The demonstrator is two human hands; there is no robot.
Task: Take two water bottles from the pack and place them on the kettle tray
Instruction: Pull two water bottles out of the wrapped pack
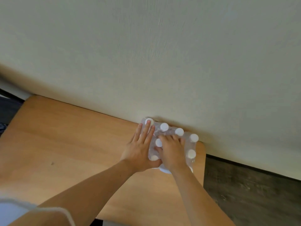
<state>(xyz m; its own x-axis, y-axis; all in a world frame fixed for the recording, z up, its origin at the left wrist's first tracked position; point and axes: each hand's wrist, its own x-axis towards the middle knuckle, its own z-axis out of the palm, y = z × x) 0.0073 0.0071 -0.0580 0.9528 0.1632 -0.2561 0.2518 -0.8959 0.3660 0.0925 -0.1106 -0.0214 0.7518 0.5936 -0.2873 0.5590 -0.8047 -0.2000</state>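
Two hands are already on the shrink-wrapped pack of water bottles, which stands at the far right corner of the wooden table, pushed up against the pale wall. Every bottle stands upright, so its long axis runs straight up toward the camera and only white caps show.

The left hand lies flat along the pack's 9 o'clock side, fingers straight and slightly spread, one fingertip touching the corner cap; it grips nothing. The right hand sits on top, near the middle, fingers curled down into the film between caps. Whether they have closed on a bottle neck I cannot tell. The nearest free cap lies just at 10 o'clock from its knuckles, so the right hand looks best placed to pull.

I'd judge the first bottle is not yet out. The wrap itself is the obstacle, and the wall blocks any tipping toward 12 o'clock. No kettle tray is in sight. Dark flooring drops away at 3 o'clock.
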